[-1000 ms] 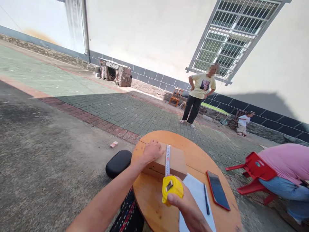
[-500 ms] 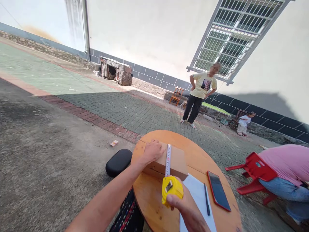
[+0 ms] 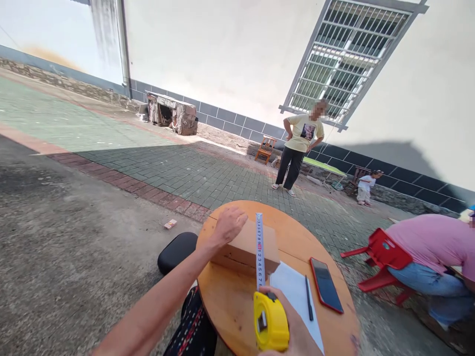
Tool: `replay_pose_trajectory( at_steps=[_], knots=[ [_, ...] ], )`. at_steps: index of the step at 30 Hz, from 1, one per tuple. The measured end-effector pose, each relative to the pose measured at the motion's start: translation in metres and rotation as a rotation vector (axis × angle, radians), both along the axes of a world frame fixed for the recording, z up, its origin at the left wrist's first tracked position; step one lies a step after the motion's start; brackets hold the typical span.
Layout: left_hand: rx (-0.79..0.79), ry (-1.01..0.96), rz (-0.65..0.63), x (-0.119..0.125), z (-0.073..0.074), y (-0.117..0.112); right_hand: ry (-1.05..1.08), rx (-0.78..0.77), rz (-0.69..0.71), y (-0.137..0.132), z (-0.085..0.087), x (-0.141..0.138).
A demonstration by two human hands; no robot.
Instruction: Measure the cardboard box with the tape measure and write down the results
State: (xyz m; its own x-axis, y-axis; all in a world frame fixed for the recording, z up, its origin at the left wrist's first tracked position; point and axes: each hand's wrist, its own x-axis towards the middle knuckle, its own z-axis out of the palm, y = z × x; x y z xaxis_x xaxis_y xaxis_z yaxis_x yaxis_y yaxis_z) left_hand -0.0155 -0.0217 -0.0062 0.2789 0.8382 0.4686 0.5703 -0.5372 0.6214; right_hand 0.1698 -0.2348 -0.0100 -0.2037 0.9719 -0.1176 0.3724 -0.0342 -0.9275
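On a round wooden table [image 3: 230, 306] lies a closed brown cardboard box [image 3: 239, 267]. My left hand [image 3: 230, 225] is at the box's far left corner, fingers curled over it; the fingertips are partly hidden. In my right hand [image 3: 293, 316] is a yellow tape measure [image 3: 272, 324], held near the front of the table. Its pulled-out blade [image 3: 259, 247] runs away from me over the right part of the box, and its tip reaches past the box's far edge. Right of the box lie white paper [image 3: 287, 284] and a black pen [image 3: 309, 299] on top.
A phone with a red case [image 3: 326, 287] lies at the table's right side. Left of the table is a black rounded case or seat [image 3: 176, 253]. A person in pink [image 3: 426, 247] sits on a red chair [image 3: 389, 249] at right. Another person [image 3: 300, 143] stands beyond, and a child [image 3: 365, 188] farther right.
My right hand has drawn the tape measure toward me and lower, with more blade showing. My left hand has shifted slightly left and up. The whole view has swung a little.
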Motion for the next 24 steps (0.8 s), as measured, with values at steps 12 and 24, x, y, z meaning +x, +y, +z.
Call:
replay_pose_trajectory(
  at_steps=[12,24],
  knots=[
    [-0.416,-0.63,-0.11,-0.003,-0.014,-0.101,0.105,-0.252,-0.061,-0.027,-0.09,-0.02],
    [-0.6,-0.676,-0.052,0.015,-0.054,-0.199,0.009,0.114,-0.014,-0.083,-0.065,0.011]
  ],
)
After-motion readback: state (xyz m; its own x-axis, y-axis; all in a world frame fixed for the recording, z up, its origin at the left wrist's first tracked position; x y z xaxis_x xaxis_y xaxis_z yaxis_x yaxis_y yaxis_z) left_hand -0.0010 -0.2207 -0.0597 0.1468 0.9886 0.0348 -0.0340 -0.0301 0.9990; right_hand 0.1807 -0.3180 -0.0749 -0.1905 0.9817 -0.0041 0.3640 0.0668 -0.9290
